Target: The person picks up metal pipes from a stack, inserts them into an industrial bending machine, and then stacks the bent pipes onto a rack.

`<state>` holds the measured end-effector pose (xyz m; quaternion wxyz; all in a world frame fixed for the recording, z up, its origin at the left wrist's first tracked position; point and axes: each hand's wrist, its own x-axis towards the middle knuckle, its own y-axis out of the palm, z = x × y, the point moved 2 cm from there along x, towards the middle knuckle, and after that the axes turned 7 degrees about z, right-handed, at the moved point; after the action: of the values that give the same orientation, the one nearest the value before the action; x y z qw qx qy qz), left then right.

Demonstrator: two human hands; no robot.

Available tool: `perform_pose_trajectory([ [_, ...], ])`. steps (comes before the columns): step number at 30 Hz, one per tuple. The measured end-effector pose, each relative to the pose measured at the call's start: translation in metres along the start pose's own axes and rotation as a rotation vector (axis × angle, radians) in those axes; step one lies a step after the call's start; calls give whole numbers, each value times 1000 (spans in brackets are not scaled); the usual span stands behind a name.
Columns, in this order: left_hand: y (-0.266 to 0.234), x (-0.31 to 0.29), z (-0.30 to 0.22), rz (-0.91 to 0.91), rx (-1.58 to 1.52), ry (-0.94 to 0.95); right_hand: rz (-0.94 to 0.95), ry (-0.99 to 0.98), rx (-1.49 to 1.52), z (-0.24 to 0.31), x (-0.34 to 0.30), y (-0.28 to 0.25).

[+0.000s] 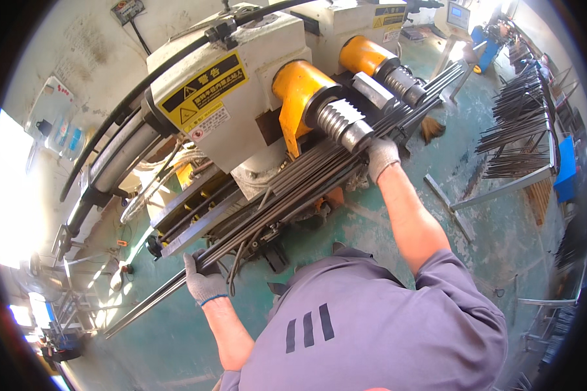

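Note:
A bundle of long thin metal rods [287,186] lies slantwise in front of a pale machine [209,98], from the lower left to the upper right. My left hand [207,281], in a grey knit glove, is closed round the rods near their lower left end. My right hand [382,159], also gloved, grips the bundle farther right, just beside a ribbed steel roller [340,122]; its fingertips are partly hidden. An orange housing [300,88] sits behind that roller. A second orange housing [366,55] with another ribbed roller [404,85] stands farther right.
Black hoses [127,107] run along the machine's left side. Low on the right, a metal frame bar [502,187] stands by a rack of dark rods [518,124]. A brush [432,129] is beyond my right hand. Green floor [176,345] spreads below.

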<state>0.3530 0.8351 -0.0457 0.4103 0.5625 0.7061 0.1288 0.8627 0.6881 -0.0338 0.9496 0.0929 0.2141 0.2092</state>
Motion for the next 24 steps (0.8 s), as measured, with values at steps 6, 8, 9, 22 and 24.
perform_pose_trajectory([
  [6,73,-14,46,79,-44,-3,270,-213,-1204,-52,72,-7],
  [8,87,-22,57,61,-58,-62,343,-399,-1895,-26,45,2],
  [9,90,-24,61,50,-63,-94,362,-454,-2043,-20,41,3],
  [22,43,15,66,37,-97,17,286,-424,-1428,-56,68,-15],
  [24,54,8,84,93,-103,-15,257,-432,-1188,-46,48,-8],
])
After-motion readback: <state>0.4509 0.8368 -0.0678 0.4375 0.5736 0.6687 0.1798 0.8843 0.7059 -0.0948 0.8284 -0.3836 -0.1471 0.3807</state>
